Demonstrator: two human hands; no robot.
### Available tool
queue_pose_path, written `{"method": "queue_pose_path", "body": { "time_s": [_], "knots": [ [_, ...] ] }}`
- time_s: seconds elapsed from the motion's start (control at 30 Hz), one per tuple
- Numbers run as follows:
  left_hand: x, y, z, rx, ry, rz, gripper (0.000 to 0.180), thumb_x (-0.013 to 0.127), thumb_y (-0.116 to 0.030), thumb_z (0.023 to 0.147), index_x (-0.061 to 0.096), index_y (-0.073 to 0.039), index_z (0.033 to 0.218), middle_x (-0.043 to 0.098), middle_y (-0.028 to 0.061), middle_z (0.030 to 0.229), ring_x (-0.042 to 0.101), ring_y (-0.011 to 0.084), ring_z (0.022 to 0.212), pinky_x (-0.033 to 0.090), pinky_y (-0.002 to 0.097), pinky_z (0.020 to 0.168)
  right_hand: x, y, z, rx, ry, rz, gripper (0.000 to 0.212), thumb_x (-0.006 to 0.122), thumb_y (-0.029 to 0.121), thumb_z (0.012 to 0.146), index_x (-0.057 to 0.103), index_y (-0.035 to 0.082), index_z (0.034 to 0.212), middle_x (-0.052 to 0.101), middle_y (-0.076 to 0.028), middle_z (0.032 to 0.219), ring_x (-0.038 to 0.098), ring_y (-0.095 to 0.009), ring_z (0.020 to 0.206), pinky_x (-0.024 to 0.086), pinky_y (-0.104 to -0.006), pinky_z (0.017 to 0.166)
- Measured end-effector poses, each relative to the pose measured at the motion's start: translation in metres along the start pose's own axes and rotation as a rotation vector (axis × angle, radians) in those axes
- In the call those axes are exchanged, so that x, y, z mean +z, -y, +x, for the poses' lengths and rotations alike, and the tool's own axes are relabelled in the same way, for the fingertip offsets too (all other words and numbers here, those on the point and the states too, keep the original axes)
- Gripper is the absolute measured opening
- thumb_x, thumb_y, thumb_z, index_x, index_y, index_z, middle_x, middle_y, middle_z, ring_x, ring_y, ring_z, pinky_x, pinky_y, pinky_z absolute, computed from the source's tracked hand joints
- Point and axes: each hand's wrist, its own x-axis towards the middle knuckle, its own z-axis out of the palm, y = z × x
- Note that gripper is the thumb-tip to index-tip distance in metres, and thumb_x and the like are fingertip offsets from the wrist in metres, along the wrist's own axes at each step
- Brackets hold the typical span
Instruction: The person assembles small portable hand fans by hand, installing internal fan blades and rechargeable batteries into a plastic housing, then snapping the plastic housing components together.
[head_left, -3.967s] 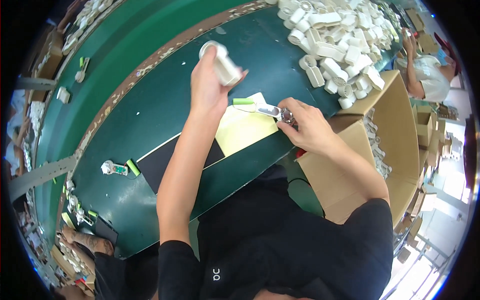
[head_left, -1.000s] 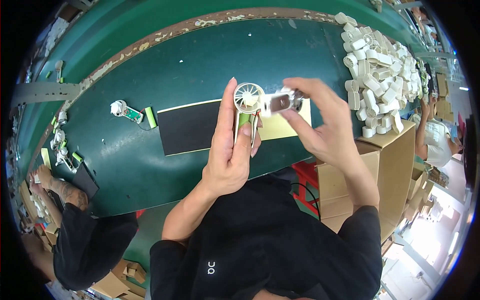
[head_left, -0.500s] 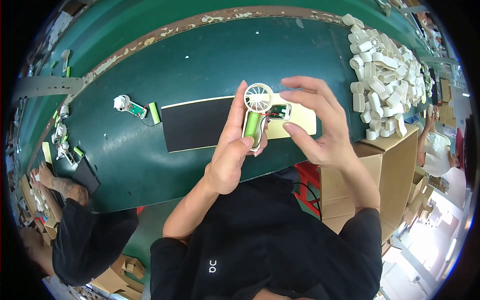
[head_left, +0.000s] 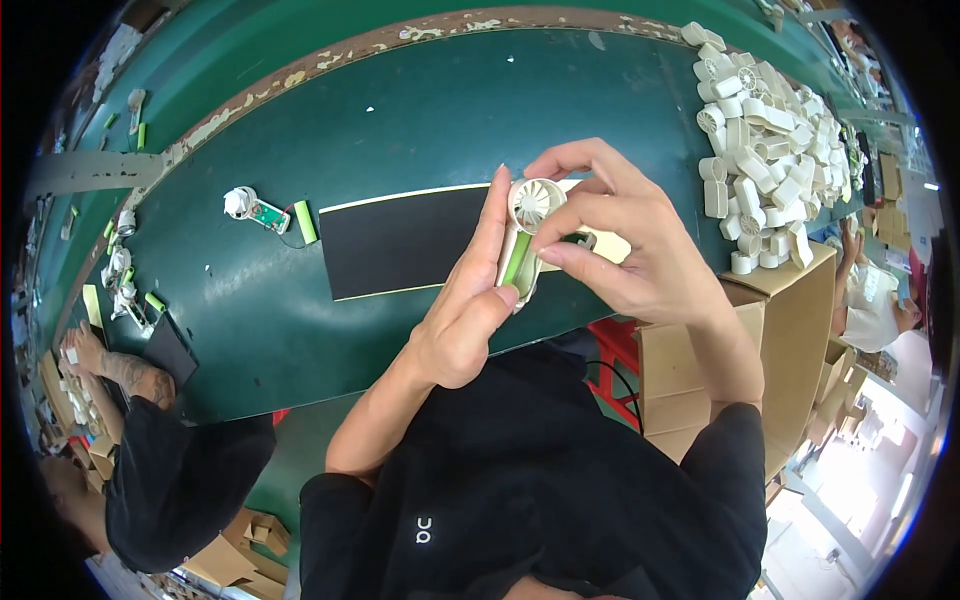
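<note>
Above green table (head_left: 300, 330), hands (head_left: 470, 310) gripping fan (head_left: 528, 235)

The small handheld fan (head_left: 528, 225) you hold is cream-white with a lime-green battery showing along its open side, and your sleeves are black. Beneath it lies a matte black mat (head_left: 400, 240) edged in pale yellow, on a dark green table (head_left: 420, 110) bordered by a chipped brown strip. To your right, the heap of fan shells (head_left: 760, 130) is off-white, beside plain tan cardboard boxes (head_left: 790, 330).
</note>
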Motion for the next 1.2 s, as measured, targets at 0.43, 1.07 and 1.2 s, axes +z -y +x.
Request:
{"method": "queue_pose_path", "body": {
  "time_s": [0.43,1.07,1.2],
  "knots": [
    [-0.006,0.013,-0.001,0.139,0.015,0.355,0.076,0.035,0.001,0.103,-0.01,0.002,0.164,0.031,0.0206,0.16,0.036,0.026,0.126,0.034,0.0347,0.105,0.03,-0.002,0.005,-0.023,-0.271,-0.204,0.011,0.076,0.001,0.077,0.065,0.002,0.08,0.07,-0.016,0.113,0.068,-0.03,0.095,0.057,-0.038,0.073],
    [-0.028,0.027,0.007,0.201,-0.271,0.137,0.069,0.039,-0.009,0.108,0.005,-0.006,0.168,0.054,0.0062,0.121,0.048,0.0077,0.081,0.043,0.0232,0.069,0.025,-0.026,-0.006,0.104,-0.392,-0.305,0.024,0.078,0.006,0.086,0.074,0.003,0.109,0.067,-0.013,0.102,0.068,-0.03,0.09,0.056,-0.0382,0.076],
    [-0.044,0.035,0.008,0.248,-0.309,0.219,0.069,0.035,-0.005,0.107,0.002,-0.004,0.168,0.055,0.0086,0.123,0.047,0.0089,0.081,0.043,0.0241,0.071,0.046,-0.054,-0.028,0.254,-0.197,-0.262,0.026,0.078,0.008,0.088,0.075,0.001,0.113,0.066,-0.012,0.095,0.066,-0.026,0.077,0.054,-0.036,0.07]
  ]
}}
